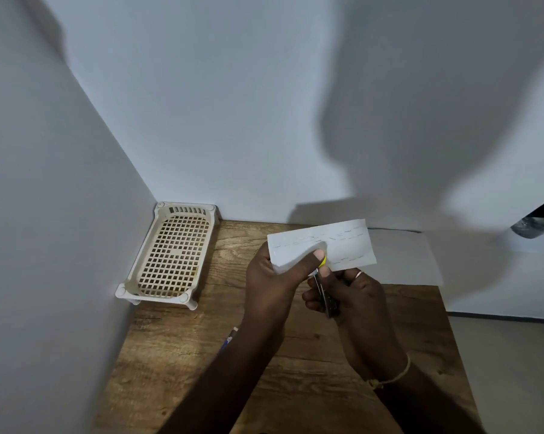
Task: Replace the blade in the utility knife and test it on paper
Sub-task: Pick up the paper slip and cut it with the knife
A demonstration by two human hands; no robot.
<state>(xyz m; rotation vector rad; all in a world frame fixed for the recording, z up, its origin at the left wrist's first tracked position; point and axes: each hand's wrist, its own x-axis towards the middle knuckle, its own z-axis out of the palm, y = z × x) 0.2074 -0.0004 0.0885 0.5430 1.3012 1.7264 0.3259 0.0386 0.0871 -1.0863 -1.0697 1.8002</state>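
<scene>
Pinching the paper slip [345, 245] in my left hand [277, 277] near the far edge of the desk [170, 355], right hand [355, 299] gripping the utility knife [326, 297] right up against it.

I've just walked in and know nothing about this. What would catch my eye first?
Your eye lands first above the middle of the wooden table, where the left hand pinches a slip of paper and the right hand holds a utility knife, its yellow tip against the paper's lower edge. Next comes the cream lattice tray, standing in the far left corner by the wall.
</scene>
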